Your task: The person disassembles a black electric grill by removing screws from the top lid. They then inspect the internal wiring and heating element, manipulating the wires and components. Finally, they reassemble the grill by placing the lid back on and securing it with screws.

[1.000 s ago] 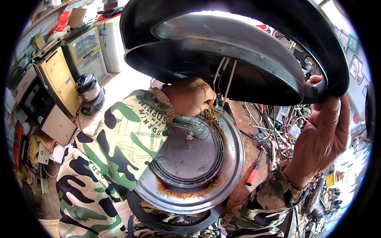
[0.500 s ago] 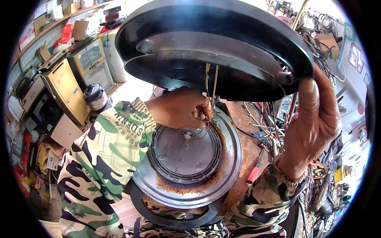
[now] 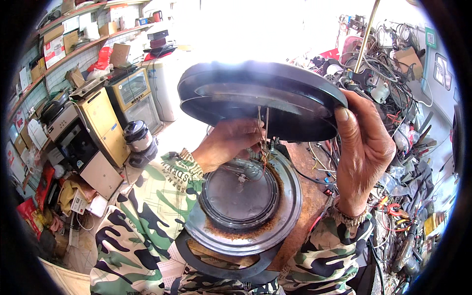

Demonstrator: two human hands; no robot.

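My right hand grips the right rim of a raised, tilted black round housing, thumb on the near side. Pale wires hang from its underside. My left hand has its fingers closed around these wires below the housing, fingertips partly hidden. Beneath lies a round silver metal base with a brown rusty ring around an inner disc; a small bracket with thin wires sits on it. A black curved handle shows at the base's near side.
The rusty bench carries tangled cables and orange-handled tools at the right. At the left stand yellow cabinets, a black-lidded appliance on the floor and shelves of boxes.
The black housing sits lower and appears smaller, its top edge now fully in view. My right hand moved left with it, my left hand slightly upward along the wires. The view shows more room.
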